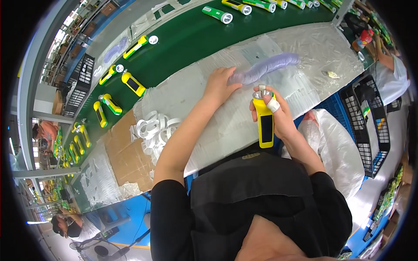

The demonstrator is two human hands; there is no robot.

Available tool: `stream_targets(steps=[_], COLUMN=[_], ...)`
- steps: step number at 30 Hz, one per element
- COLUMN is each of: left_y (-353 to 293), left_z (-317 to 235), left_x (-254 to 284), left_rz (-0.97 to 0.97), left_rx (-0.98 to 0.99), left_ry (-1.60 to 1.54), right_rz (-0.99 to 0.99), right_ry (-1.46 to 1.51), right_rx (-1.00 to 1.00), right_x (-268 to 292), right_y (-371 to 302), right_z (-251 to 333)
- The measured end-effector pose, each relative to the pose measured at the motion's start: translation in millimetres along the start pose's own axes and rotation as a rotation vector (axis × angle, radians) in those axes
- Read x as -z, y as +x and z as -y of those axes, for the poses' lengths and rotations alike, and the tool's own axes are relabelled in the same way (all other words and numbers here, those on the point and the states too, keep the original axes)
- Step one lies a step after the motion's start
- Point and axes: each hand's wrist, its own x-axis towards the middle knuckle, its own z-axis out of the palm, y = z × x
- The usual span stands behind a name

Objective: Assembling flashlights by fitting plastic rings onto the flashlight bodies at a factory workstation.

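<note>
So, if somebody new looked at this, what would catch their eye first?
Probably the bright yellow flashlight held in the right hand, just in front of the black apron. Next, the long purplish row of clear discs beyond it, with the left hand at its left end, and the curly white rings left of the left forearm.

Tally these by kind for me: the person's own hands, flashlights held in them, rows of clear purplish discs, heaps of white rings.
Hands: 2 (left hand, right hand)
Held flashlight: 1
Disc row: 1
Ring heap: 1
Total: 5
Single discs and rings overlap too much to count.
</note>
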Motion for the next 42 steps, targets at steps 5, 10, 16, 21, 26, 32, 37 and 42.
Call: stream_targets(steps=[5, 10, 16, 21, 26, 32, 37, 42], left_y=[-31.4, -84.0, -119.2, -114.4, -118.8, -139.4, -135.9, -112.9], left_z=[-57.6, -82.3, -73.7, -63.0, -64.0, -34.5, -26.7, -42.2], left_x=[56.1, 81.2, 83.9, 82.8, 108.4, 161.4, 162.2, 161.6], left_rz=[-0.095, -0.147, -0.280, -0.392, -0.457, 0.412, 0.490, -0.089], left_rx=[-0.079, -0.281, -0.313, -0.376, -0.126, -0.240, -0.263, -0.024], left_ry=[-0.346, -0.165, -0.203, -0.224, -0.314, 0.504, 0.481, -0.308], right_rz=[0.082, 0.296, 0.447, 0.430, 0.458, 0.343, 0.333, 0.348], right_ry=[-0.036, -0.013, -0.104, -0.079, -0.084, -0.198, -0.192, -0.180], right_rx=[-0.041, -0.065, -0.133, -0.155, 0.035, 0.192, 0.292, 0.289], right_x=[-8.9, -43.9, -73.7, -88.8, -89.3, -82.1, -80.7, -82.0], right_y=[3.9, 6.7, 6.2, 7.5, 31.4, 70.2, 78.8, 80.7], right_z=[-0.3, -6.4, -19.1, -27.2, -21.5, -18.3, -34.9, -34.3])
